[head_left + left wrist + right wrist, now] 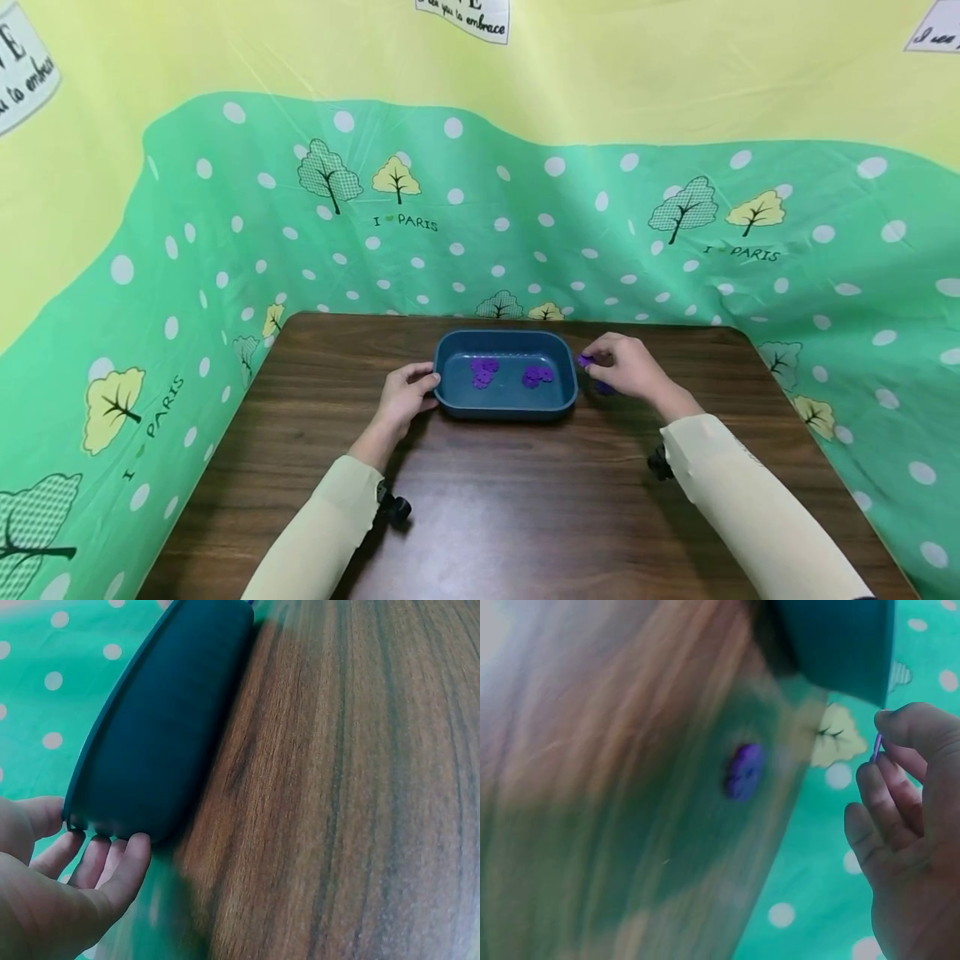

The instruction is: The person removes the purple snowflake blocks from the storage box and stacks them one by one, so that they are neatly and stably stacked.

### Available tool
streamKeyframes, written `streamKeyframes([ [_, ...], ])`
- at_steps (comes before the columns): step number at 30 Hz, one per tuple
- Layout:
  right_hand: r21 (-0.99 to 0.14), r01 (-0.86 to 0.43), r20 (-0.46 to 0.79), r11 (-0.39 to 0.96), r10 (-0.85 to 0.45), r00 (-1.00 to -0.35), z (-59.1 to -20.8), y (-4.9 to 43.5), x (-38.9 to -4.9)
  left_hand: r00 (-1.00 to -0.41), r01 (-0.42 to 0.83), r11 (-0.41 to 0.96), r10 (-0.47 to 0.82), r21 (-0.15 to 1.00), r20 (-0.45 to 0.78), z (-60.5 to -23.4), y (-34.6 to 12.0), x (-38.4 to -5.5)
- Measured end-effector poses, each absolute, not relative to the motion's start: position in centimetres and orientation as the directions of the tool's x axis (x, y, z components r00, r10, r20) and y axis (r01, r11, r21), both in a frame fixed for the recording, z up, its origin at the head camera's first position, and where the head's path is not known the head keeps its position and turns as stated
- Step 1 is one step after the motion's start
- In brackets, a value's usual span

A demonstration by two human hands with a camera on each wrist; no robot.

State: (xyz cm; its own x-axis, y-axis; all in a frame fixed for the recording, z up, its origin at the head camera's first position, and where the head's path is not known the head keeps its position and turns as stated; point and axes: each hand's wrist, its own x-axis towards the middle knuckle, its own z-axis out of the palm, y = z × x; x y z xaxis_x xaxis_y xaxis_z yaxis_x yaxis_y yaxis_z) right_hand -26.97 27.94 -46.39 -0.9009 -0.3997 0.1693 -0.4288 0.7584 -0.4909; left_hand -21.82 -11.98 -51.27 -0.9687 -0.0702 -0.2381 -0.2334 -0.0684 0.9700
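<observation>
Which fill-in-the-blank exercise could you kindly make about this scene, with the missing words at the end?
1. The left grip holds the rectangular tray, while the right grip pinches a ____ button.
2. The buttons inside the tray form ____ clusters.
3. In the head view, another button lies on the table to the ____ of the tray.
4. The green backdrop shows the city name ____.
Missing words: purple; two; right; Paris.

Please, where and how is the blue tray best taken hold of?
Probably by the rim at both short ends, one hand from each side: the blue tray is long and open-topped, with purple buttons inside. The left hand holds one end.
</observation>
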Motion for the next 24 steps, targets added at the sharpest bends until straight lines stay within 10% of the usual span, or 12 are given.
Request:
streamKeyframes([
  [24,-0.467,-0.386,0.115,0.796,-0.378,-0.918,-50.9,31.9,-26.1,-0.967,-0.241,-0.072,-0.068,0.968,-0.246,-51.1,-12.0,-21.8],
])
